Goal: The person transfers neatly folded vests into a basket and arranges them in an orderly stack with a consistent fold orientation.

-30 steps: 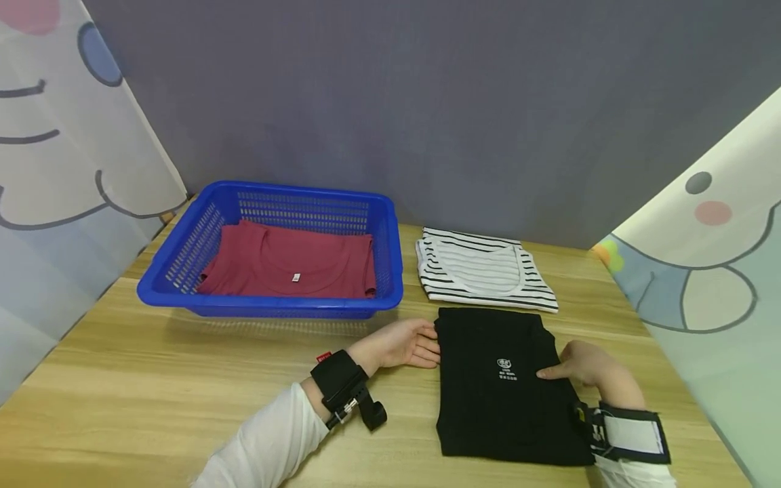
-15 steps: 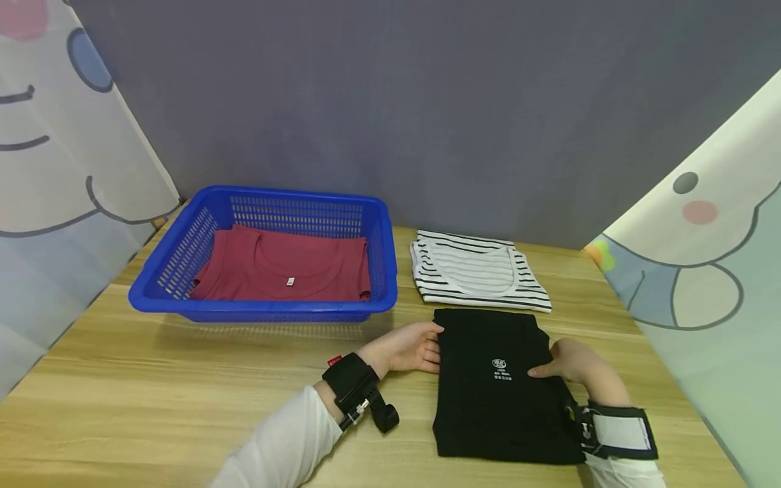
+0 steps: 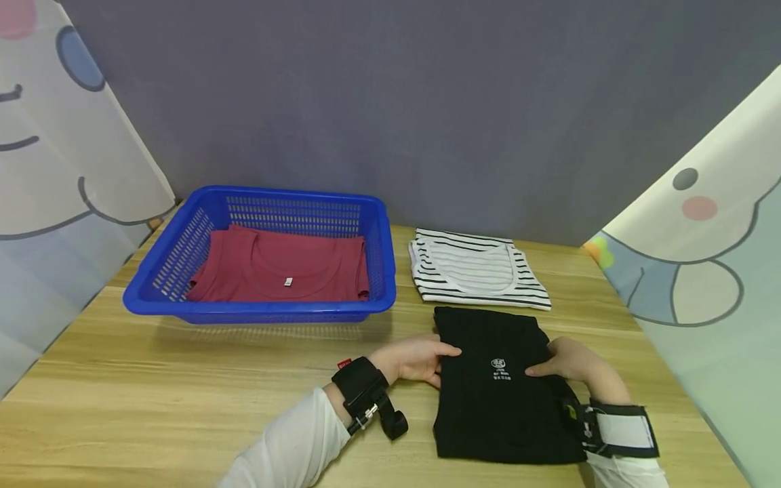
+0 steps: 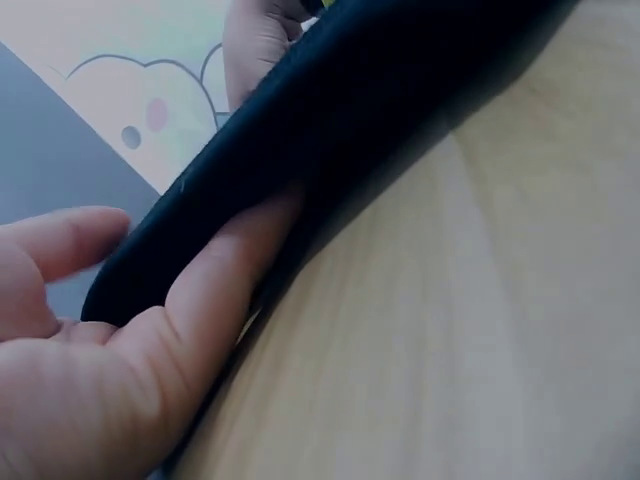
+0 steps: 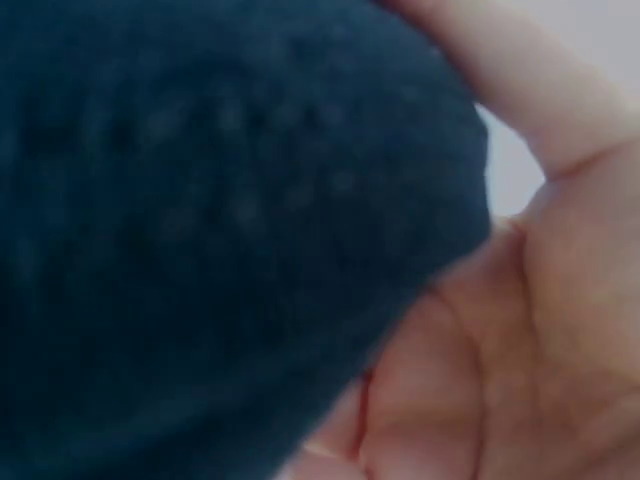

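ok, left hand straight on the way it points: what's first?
The folded black garment: the left hand has its thumb over the edge and fingers under it. Beyond that, probably the right hand; depth is unclear.

The basket [image 3: 262,308] stands at left on the surface [image 3: 183,407], with the first garment [image 3: 232,271] inside it. The second garment [image 3: 478,268] lies right of the basket, before the rear panel [image 3: 390,102]. The third garment [image 3: 506,413] lies just in front of the second, to the basket's right front. The left-hand grip [image 3: 415,356] is located at its left edge; the right-hand grip [image 3: 576,362], at its right edge.
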### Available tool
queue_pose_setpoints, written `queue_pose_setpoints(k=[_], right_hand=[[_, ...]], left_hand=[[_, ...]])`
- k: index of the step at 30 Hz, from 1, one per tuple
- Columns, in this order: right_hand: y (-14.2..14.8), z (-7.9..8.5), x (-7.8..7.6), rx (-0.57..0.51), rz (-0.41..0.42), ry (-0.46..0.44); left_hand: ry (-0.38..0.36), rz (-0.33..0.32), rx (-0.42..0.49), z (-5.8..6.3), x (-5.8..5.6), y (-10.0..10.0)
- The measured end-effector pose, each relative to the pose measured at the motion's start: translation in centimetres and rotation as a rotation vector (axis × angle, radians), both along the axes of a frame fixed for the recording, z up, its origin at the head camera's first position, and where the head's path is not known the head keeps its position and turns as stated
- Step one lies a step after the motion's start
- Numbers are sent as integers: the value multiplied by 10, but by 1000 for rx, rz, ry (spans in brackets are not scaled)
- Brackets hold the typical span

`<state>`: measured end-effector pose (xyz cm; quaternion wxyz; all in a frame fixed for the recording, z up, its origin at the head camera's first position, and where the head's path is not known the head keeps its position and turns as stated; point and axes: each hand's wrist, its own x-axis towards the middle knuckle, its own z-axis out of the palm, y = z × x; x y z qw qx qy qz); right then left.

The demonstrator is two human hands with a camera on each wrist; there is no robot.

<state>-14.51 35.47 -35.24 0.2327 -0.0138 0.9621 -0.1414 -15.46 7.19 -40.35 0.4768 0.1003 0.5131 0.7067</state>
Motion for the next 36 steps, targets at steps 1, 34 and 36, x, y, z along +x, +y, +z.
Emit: queue_pose_setpoints(k=[1, 34, 36], right_hand=[[1, 0, 1, -22, 5, -1], [9, -8, -2, -882, -20, -176], [8, -8, -2, -870, -46, -184]], left_hand=[[14, 13, 0, 0, 1, 0], [-28, 506, 153, -4, -7, 2], [-30, 508, 142, -5, -9, 1]])
